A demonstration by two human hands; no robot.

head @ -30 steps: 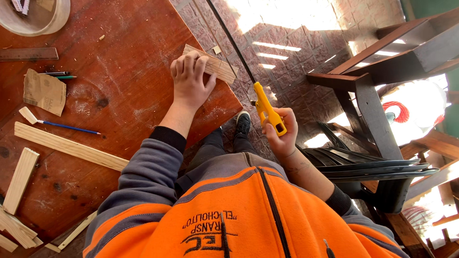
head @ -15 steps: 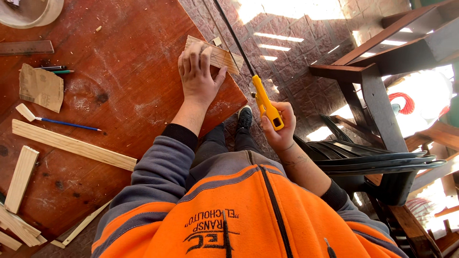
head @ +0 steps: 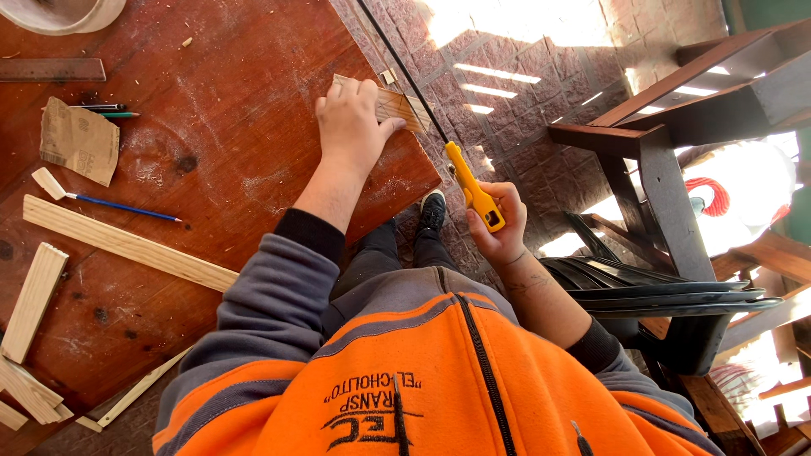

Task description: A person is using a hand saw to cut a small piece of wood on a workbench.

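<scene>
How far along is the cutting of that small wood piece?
Cut wooden strips already lie on the table. The left hand presses the small wood piece at the table edge; the right hand grips the yellow-handled saw beside it. No cut shows in it yet.

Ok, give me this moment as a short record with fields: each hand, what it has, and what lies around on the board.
left hand: pressed flat on a small wood piece at the table's corner
right hand: closed on the yellow-handled saw, held off the table edge
saw blade: thin, dark, running up past the wood piece
table: reddish board, dusty
on table: sandpaper sheet, blue brush, long wood strip, wood offcuts
beside: dark plastic chair
</scene>
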